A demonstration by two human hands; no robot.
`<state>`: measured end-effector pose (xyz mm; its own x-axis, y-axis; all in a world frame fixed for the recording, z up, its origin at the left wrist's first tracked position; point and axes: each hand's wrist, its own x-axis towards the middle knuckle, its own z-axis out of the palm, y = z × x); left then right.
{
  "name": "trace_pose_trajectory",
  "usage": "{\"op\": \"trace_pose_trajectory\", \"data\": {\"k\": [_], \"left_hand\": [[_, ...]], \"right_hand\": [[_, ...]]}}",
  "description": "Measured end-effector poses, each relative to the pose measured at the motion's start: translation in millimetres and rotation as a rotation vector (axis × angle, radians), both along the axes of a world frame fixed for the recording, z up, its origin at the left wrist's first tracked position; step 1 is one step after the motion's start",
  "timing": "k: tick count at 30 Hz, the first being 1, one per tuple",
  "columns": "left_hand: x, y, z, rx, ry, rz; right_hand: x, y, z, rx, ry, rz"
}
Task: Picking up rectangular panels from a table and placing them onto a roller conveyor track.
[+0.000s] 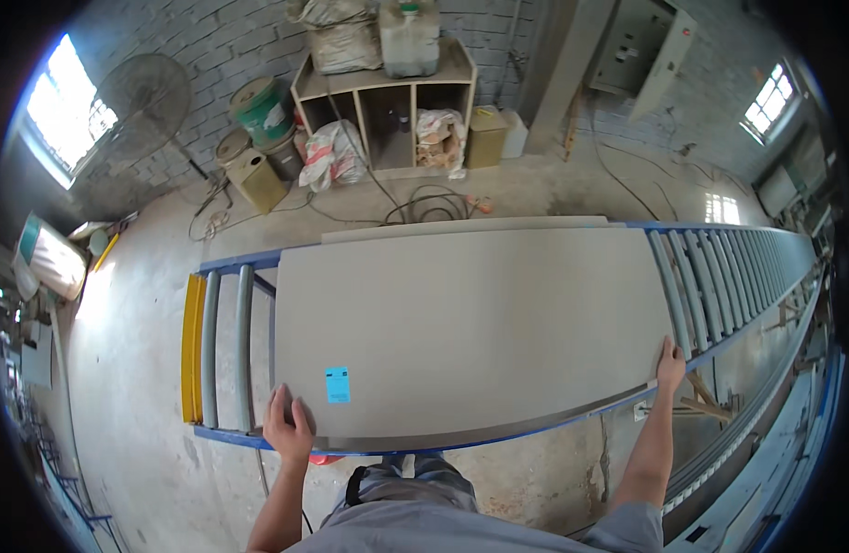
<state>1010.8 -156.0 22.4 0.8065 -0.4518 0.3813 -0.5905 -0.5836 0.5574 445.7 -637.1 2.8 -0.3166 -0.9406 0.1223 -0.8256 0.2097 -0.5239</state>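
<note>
A large grey board (pixel 471 323) lies flat on a blue roller conveyor (pixel 719 267), with a small blue label (pixel 338 384) near its front left corner. My left hand (pixel 288 426) rests with spread fingers on the board's near left corner. My right hand (pixel 670 362) presses against the board's near right corner, at the edge beside the rollers. A second board edge shows under the far side of the top board.
The conveyor ends at the left with a yellow stop bar (pixel 192 348) and runs off to the right. Behind it stand a wooden shelf (pixel 388 92), bags, buckets (pixel 263 111), a floor fan (pixel 143 97) and cables on the concrete floor.
</note>
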Motion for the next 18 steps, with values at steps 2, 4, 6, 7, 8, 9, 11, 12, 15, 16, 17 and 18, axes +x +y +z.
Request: {"op": "trace_pose_trajectory", "data": {"k": [2,4,6,7,8,9,11,12,15,16,17,18], "left_hand": [[4,-10,-3,0.057,-0.068,0.007],[6,-14,-2,0.075,-0.070,0.010],[4,-18,0,0.099,-0.058,0.007],[4,-18,0,0.105,-0.057,0.008],[4,-18,1,0.119,-0.066,0.001],[5,-20,0,0.130,-0.073,-0.017],[7,-17,2,0.144,0.008,-0.021],[6,-16,5,0.160,0.085,-0.007],[4,-18,19,0.162,0.167,0.035],[6,-16,17,0.172,0.210,0.044],[7,-15,15,0.169,0.205,0.027],[8,-17,13,0.142,0.111,-0.002]], "right_hand": [[-2,-6,3,-0.008,0.076,0.007],[-7,-17,-10,-0.097,0.145,0.035],[-8,-20,-15,-0.186,0.212,0.054],[-10,-22,-16,-0.202,0.196,0.056],[-12,-24,-16,-0.219,0.180,0.057],[-15,-24,-17,-0.217,0.185,0.044],[-22,-29,-22,-0.214,0.149,0.058],[-20,-28,-23,-0.213,0.154,0.037],[-7,-27,-26,-0.280,0.112,0.062],[-4,-26,-23,-0.247,0.107,0.068],[-3,-24,-21,-0.213,0.099,0.074],[-8,-24,-21,-0.249,0.120,0.069]]}}
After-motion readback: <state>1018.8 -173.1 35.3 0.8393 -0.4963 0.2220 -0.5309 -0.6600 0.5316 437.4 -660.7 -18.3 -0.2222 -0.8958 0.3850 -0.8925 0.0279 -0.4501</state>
